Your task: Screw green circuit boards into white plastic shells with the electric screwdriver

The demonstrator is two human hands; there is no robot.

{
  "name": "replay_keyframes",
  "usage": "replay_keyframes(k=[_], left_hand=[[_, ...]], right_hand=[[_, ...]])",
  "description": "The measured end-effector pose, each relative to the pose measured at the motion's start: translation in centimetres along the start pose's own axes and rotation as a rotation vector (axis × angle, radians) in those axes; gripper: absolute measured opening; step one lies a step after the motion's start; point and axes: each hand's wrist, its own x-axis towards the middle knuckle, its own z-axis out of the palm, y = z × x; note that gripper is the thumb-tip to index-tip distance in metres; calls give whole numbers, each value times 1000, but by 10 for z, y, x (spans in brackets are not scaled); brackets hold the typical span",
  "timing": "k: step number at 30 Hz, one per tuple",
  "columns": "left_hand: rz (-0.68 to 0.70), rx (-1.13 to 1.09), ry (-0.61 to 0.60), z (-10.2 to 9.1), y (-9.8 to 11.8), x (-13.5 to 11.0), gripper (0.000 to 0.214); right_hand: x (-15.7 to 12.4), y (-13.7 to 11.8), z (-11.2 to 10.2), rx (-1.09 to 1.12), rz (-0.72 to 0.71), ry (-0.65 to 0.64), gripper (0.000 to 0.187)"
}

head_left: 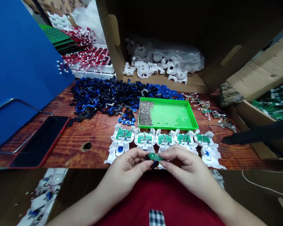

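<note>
A small green circuit board (155,156) is pinched between my left hand (127,171) and my right hand (186,166) at the table's near edge, with a dark blue piece just under it. Both hands have fingers closed on the board. Just beyond my hands lies a row of white plastic shells (165,138) with green boards seated in them, and more white shells (116,150) with blue buttons in front.
A green tray (179,116) holds small metal screws at its left side. A heap of blue and black plastic parts (101,97) lies behind. A phone in a red case (41,139) lies at left. A cardboard box (160,67) holds white shells. A black tool (257,133) rests at right.
</note>
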Motion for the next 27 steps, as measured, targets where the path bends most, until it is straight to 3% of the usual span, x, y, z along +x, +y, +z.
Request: replay_keyframes(k=[4,12,17,27], left_hand=[[-11,8,19,-1,-4,-1,14],[35,6,36,4,0,-2,8],[21,-51,47,3,-1,-1,8],[-7,-251,47,-1,-11,5,14]], right_hand=[[1,1,-1,22,39,-18,10],[-1,4,4,-25,-22,28,10],[-4,4,11,-68,-145,80,17],[-7,-1,20,-341,-252,135,32]])
